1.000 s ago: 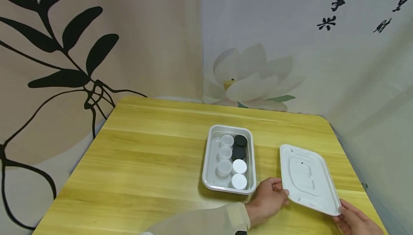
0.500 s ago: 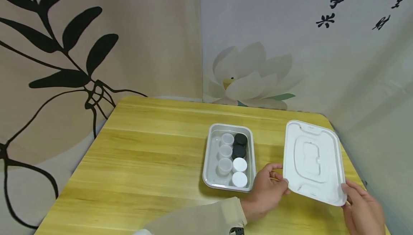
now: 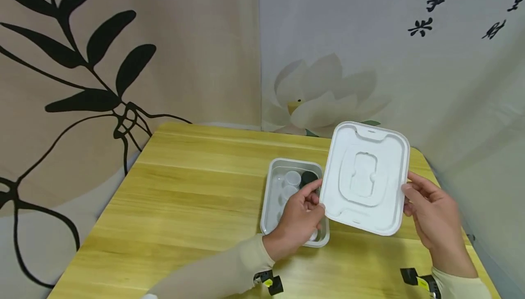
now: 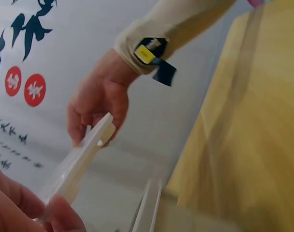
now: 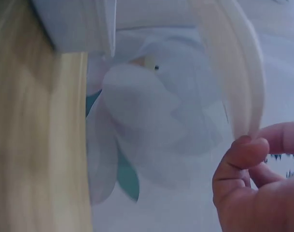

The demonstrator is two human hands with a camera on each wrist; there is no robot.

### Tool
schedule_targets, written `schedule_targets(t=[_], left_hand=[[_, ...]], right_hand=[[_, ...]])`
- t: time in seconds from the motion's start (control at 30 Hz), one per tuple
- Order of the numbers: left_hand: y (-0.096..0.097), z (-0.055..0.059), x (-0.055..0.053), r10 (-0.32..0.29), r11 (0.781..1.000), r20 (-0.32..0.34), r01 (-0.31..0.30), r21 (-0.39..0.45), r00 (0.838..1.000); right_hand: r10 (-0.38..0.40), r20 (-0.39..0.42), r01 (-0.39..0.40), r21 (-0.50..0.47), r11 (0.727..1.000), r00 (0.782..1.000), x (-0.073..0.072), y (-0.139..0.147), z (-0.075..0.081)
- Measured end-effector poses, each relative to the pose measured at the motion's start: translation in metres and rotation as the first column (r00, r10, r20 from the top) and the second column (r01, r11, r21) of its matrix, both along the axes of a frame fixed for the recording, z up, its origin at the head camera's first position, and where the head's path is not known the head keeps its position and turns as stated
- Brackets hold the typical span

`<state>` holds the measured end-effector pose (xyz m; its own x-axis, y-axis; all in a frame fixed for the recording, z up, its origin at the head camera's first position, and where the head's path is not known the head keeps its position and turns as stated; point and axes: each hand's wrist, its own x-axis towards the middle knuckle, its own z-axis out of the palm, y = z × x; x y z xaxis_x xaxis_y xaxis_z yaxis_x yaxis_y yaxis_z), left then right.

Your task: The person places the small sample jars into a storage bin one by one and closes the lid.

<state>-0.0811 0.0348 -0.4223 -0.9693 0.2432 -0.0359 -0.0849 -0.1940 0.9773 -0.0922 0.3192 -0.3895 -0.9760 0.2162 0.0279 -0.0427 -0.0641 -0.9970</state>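
A white rectangular plastic lid (image 3: 365,180) is held up between both hands, tilted, over the table to the right of the container. My left hand (image 3: 296,219) pinches its left edge, passing in front of the container. At the lid's right edge, my right hand (image 3: 434,212) grips with thumb and fingers; the right wrist view shows this pinch on the lid (image 5: 238,67) up close. The white container (image 3: 268,203) stands on the table, holding clear cups (image 3: 292,178) and a black round cap (image 3: 308,178). My left hand and the lid hide the rest of its contents.
The yellow wood-grain table (image 3: 197,189) stretches left of the container. Behind it hangs a curtain (image 3: 205,53) printed with leaves, a flower and characters. Each wrist wears a dark band, the left one (image 3: 268,281) with a yellow patch.
Both hands have raised the lid off the right side of the table and carried it leftward toward the container. The lid is tilted up more, and the container stays in place.
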Motion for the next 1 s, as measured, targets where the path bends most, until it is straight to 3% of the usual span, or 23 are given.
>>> schedule_targets(t=[0.17, 0.27, 0.37, 0.47, 0.67, 0.73, 0.93, 1.0], left_hand=[[-0.028, 0.0, -0.008, 0.026, 0.978, -0.165, -0.06, -0.202, 0.986], [-0.043, 0.002, -0.014, 0.053, 0.949, -0.283, -0.137, -0.286, 0.958], [-0.056, 0.007, -0.02, 0.108, 0.918, -0.357, -0.231, -0.322, 0.928], [-0.067, 0.013, -0.025, 0.157, 0.897, -0.379, -0.292, -0.331, 0.912], [-0.084, 0.024, -0.035, 0.19, 0.881, -0.342, -0.314, -0.355, 0.92], [-0.089, 0.025, -0.039, 0.206, 0.885, -0.327, -0.317, -0.339, 0.923], [-0.095, 0.026, -0.047, 0.199, 0.951, -0.265, -0.251, -0.178, 0.943], [-0.097, 0.026, -0.048, 0.192, 0.951, -0.275, -0.247, -0.185, 0.942]], right_hand=[[0.076, -0.061, -0.069, 0.116, 0.991, 0.995, -0.021, -0.025, 0.014], [0.078, -0.083, -0.059, 0.211, 0.976, 0.993, -0.034, -0.041, 0.021], [0.066, -0.117, -0.028, 0.302, 0.953, 0.991, -0.044, -0.059, 0.028], [0.063, -0.154, -0.012, 0.313, 0.95, 0.986, -0.049, -0.077, 0.035], [0.081, -0.2, -0.044, 0.184, 0.982, 0.976, -0.053, -0.102, 0.041], [0.085, -0.207, -0.055, 0.147, 0.988, 0.975, -0.052, -0.107, 0.041], [0.056, -0.217, -0.053, 0.02, 0.998, 0.975, -0.045, -0.118, 0.034], [0.047, -0.223, -0.048, 0.001, 0.999, 0.974, -0.041, -0.12, 0.03]])
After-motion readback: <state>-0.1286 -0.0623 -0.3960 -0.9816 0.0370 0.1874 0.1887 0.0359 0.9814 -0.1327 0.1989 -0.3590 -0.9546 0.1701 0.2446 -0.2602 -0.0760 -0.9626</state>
